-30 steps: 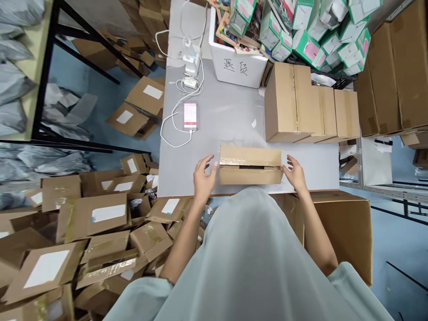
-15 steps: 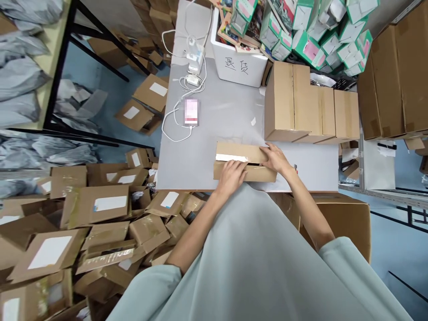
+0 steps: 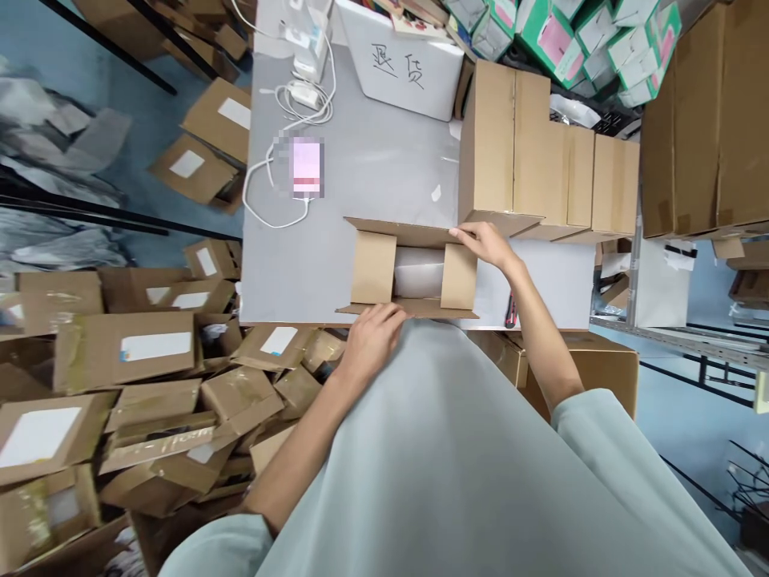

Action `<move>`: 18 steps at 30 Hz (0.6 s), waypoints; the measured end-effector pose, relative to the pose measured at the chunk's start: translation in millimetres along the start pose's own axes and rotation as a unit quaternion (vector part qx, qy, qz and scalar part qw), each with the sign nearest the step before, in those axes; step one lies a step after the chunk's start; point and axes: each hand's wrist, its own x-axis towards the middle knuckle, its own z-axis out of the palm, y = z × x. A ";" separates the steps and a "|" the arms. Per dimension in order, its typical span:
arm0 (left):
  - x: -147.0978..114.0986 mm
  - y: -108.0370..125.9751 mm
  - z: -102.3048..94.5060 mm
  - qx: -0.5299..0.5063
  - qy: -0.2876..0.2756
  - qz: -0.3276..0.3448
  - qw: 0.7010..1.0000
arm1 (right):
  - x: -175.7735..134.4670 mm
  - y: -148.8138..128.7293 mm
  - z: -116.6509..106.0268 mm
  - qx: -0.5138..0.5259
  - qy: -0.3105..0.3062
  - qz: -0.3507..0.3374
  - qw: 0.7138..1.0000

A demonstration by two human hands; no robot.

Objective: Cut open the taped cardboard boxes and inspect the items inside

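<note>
A small cardboard box [image 3: 373, 268] lies at the table's near edge with its long flaps folded back, while its two short end flaps still lie across the top. Between those end flaps shows something whitish [image 3: 419, 272], which I cannot make out further. My right hand [image 3: 485, 243] pinches the far flap near its right corner. Over the edge of the near flap curl the fingers of my left hand [image 3: 376, 336]. A red and black box cutter [image 3: 510, 311] rests on the table to the right of the box.
Brown cartons [image 3: 493, 144] stand in a row at the back right, beside a white bin [image 3: 408, 72]. A phone [image 3: 307, 166] with a white cable lies on the grey table [image 3: 384, 176]. Opened boxes [image 3: 156, 344] heap up on the left, and a large carton [image 3: 606, 369] sits below right.
The box's long flaps have opened, one lifted away by my right hand and one drawn toward me by my left. Its inside now shows. The view has shifted slightly.
</note>
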 end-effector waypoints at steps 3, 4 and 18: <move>-7.7 5.0 3.4 0.008 0.002 -0.017 1.000 | 12.4 -0.8 -5.1 -0.013 -0.003 0.004 1.000; -7.7 6.8 4.1 0.008 0.003 -0.029 1.000 | 14.2 -0.9 -5.9 -0.013 -0.009 0.005 1.000; 107.3 -7.0 -27.0 -0.121 -0.150 -0.115 0.975 | -40.8 -42.3 29.3 -0.104 0.122 -0.018 0.987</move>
